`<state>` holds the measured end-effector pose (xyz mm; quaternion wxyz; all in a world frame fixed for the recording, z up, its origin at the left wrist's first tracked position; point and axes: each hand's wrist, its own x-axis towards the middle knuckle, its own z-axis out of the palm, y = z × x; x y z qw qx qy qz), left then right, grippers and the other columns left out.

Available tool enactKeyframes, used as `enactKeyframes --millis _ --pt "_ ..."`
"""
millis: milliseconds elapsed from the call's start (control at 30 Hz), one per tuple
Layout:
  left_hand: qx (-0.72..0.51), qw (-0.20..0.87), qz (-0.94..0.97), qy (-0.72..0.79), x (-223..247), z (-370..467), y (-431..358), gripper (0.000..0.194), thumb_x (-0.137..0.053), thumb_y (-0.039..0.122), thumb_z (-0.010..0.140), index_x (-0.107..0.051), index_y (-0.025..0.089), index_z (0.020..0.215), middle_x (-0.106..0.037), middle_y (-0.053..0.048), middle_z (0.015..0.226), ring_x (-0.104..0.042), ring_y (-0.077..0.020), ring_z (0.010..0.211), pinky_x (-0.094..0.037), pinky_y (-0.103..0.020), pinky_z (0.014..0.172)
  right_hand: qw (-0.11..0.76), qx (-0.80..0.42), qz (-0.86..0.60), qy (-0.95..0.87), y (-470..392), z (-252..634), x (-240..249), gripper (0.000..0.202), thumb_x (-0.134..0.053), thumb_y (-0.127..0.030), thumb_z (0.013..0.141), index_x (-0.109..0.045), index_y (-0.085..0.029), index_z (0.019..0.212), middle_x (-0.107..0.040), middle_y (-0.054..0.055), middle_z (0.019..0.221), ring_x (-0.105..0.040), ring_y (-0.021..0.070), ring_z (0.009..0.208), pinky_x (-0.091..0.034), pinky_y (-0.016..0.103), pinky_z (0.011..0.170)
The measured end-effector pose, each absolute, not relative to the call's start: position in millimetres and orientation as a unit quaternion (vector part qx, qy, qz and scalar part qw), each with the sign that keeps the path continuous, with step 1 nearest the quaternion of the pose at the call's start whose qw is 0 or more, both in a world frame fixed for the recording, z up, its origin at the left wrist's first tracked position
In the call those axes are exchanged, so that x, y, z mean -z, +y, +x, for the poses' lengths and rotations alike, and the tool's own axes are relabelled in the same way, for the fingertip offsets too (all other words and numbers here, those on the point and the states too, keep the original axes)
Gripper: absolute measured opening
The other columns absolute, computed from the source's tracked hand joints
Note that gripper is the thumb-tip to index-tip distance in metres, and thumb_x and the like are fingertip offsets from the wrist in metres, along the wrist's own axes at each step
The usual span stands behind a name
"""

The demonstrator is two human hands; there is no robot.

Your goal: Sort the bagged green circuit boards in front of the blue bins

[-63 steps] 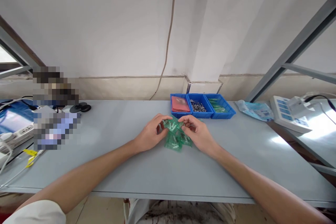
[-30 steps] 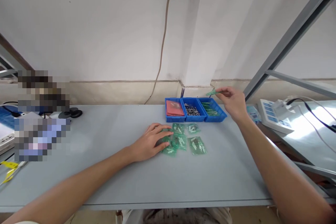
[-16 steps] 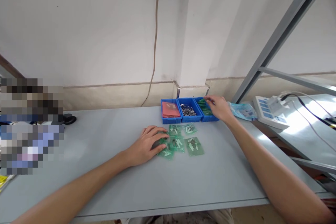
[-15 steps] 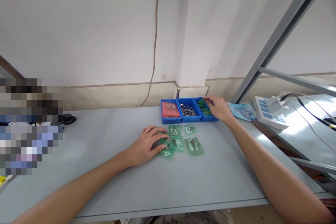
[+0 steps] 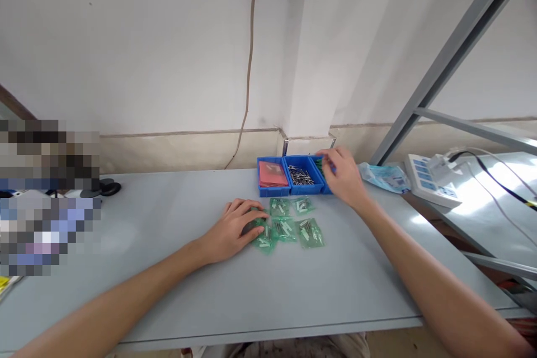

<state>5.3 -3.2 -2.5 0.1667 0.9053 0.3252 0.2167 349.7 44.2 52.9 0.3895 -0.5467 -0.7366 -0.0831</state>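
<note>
Across the middle of the bench (image 5: pixel 251 296), small green bags (image 5: pixel 310 233) lie in a loose cluster, and four of them are clear of any hand, with slim metal-looking and white pieces showing through. At least one more sits at the cluster's left side, partly covered, so no firm count from here! Judging by that, a handful are out and plenty of stock remains behind them: red packets (image 5: pixel 271 173) fill the left bin (image 5: pixel 273 192), loose metal pieces (image 5: pixel 301 177) heap up in the middle bin (image 5: pixel 307 190), and green material (image 5: pixel 319 164) peeks out of the right bin (image 5: pixel 328 190).

Now the fingers! The left hand (image 5: pixel 232 230) lies low, fingers loosely spread, thumb well apart from the forefinger, touching the leftmost bags without clenching. Over on the other side, the right hand (image 5: pixel 342 176) is above the right bin, fingers bent downward beside the green material. Pinched on something or nothing? Can't tell: the hand itself hides its grip.
</note>
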Motion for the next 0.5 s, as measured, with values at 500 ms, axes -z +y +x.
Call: enactKeyframes --millis 500 --pt "-0.273 0.122 0.864 0.405 15.6 2.3 4.1 0.03 -0.062 0.038 0.103 -0.062 0.029 0.131 -0.061 -0.007 0.126 -0.055 -0.0279 0.114 -0.044 -0.044 0.099 0.158 -0.104 -0.423 -0.886 -14.3 255.0 -27.6 0.035 -0.071 -0.058 0.094 -0.064 -0.025 0.103 -0.07 0.004 0.102 -0.063 0.0268 0.096 -0.043 0.04 0.086"
